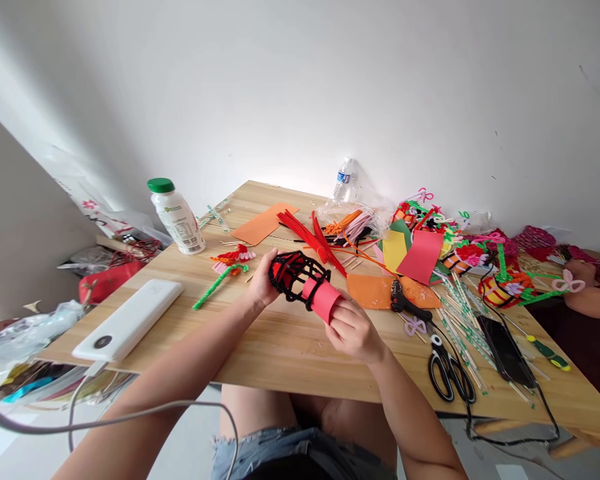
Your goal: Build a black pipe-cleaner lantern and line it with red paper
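My left hand (261, 283) grips the far end of a small black pipe-cleaner cage (296, 273) with red inside it. My right hand (353, 330) holds the near end, where a pink paper roll (325, 299) sticks out of the cage. Both hands keep the piece just above the wooden table (260, 347), fingers closed round it. Red pipe cleaners (310, 237) and orange paper (263, 223) lie beyond it.
A white power bank (130, 320) with a cable lies left, and a green-capped bottle (176, 217) stands behind it. Scissors (447, 373), a black glue gun (405, 303), a phone (505, 350), sticks and coloured craft pieces crowd the right. Another person's hand (583, 273) rests far right.
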Motion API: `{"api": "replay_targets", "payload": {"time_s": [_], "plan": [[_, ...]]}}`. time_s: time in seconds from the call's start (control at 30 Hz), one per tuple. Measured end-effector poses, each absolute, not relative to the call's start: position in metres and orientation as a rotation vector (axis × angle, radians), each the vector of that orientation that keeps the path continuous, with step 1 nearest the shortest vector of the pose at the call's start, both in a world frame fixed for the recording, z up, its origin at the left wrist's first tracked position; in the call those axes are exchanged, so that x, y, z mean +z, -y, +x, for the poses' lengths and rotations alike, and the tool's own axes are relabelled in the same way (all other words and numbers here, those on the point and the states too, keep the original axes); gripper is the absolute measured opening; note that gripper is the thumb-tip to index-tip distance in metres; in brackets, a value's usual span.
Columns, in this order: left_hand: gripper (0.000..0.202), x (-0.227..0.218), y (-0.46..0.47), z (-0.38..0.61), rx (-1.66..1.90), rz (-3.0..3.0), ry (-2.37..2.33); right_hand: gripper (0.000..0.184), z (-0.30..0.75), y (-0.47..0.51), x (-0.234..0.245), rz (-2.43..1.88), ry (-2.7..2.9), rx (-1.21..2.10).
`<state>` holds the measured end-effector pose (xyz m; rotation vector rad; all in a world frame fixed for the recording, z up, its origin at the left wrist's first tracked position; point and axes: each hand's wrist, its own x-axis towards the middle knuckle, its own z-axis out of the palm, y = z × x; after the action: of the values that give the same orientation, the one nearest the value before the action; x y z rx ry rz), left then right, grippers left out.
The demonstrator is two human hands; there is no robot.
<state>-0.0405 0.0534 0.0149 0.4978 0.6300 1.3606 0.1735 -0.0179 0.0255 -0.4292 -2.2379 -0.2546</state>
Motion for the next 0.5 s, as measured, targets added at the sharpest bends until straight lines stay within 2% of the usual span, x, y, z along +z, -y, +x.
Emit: {"api": "replay_targets", "payload": {"time_s": [0.5], "plan": [[0.04, 0.0145, -0.0602, -0.0468, 0.937, 0.475, -0.878, 0.02, 0.1783, 0.0183, 0.0296, -0.538, 2.08, 0.015]]}}
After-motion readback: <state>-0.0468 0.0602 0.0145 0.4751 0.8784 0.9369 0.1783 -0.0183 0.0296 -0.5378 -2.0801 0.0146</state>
